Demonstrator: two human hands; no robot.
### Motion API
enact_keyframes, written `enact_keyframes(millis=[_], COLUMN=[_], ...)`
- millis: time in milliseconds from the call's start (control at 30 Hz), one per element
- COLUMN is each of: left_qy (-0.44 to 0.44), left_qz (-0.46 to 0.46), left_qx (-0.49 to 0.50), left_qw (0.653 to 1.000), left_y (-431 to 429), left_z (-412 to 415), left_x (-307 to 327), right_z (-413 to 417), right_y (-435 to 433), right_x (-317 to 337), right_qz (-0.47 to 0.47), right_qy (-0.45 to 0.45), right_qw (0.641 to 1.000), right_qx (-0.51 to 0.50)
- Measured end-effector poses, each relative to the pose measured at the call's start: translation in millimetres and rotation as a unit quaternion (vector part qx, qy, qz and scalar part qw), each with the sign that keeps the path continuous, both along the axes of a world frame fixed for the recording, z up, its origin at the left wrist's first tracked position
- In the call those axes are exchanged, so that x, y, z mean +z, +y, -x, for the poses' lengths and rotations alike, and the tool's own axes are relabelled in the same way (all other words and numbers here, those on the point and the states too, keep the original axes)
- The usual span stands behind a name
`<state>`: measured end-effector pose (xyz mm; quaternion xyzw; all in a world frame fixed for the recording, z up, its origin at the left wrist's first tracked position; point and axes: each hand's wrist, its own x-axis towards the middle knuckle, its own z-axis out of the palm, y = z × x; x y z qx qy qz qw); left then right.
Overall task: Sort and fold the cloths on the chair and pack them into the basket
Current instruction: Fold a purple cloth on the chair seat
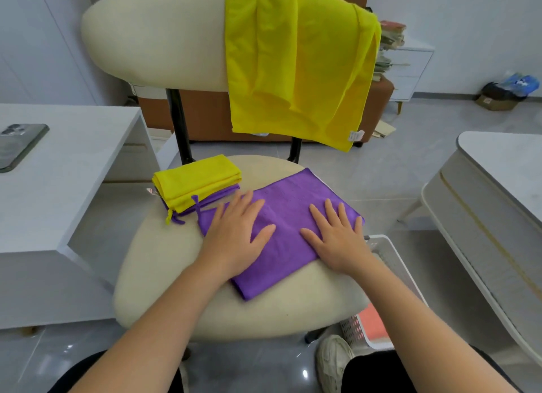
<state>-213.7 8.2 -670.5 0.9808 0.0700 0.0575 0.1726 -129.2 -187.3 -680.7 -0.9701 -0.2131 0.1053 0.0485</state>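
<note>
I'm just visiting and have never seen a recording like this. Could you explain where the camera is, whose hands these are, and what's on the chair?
There is no machine here. A person wears a camera on the head, looking forward and down, so you see their own arms. The left hand and right hand lie flat, fingers straight, on a purple cloth spread on the chair seat. They press it and grip nothing. At the seat's back left sits a folded stack, yellow on top of purple. Another yellow cloth hangs over the backrest. A white basket stands on the floor right of the chair, partly hidden by the seat and arm. A phone lies on the white table at left.
</note>
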Motion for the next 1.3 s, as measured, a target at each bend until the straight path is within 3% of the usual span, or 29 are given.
enact_keyframes(millis=[133,300,367,400,500,633,767,900,1100,1300], left_qy=[0.065,0.116,0.074,0.013,-0.188,-0.114,-0.114,-0.155,-0.153,-0.119], left_qz=[-0.056,-0.108,-0.078,-0.056,-0.043,-0.097,-0.098,-0.069,-0.049,-0.044], left_qx=[-0.157,-0.168,-0.153,-0.158,-0.248,-0.331,-0.313,-0.300,-0.269,-0.144], left_qw=[0.984,0.973,0.982,0.986,0.949,0.932,0.938,0.939,0.949,0.981], left_y=[13,6,7,6,0,-3,1,1,2,43], left_z=[11,17,19,21,29,44,52,55,51,38], left_x=[2,-13,-12,-9,-3,0,-2,-5,-7,-14], right_z=[-17,-6,6,13,25,30,37,46,60,58], right_y=[-18,-17,-12,-10,-12,-20,-28,-23,-1,-8], right_x=[0,5,5,4,-5,-5,-7,-10,-14,-9], right_qz=[-0.011,-0.040,-0.070,-0.096,-0.176,-0.244,-0.223,-0.197,-0.237,-0.322], right_qy=[0.012,-0.065,-0.097,-0.112,-0.158,-0.156,-0.092,-0.136,-0.199,-0.122], right_qw=[0.999,0.991,0.977,0.968,0.934,0.915,0.921,0.921,0.905,0.907], right_qx=[0.040,0.112,0.179,0.206,0.266,0.281,0.305,0.306,0.291,0.242])
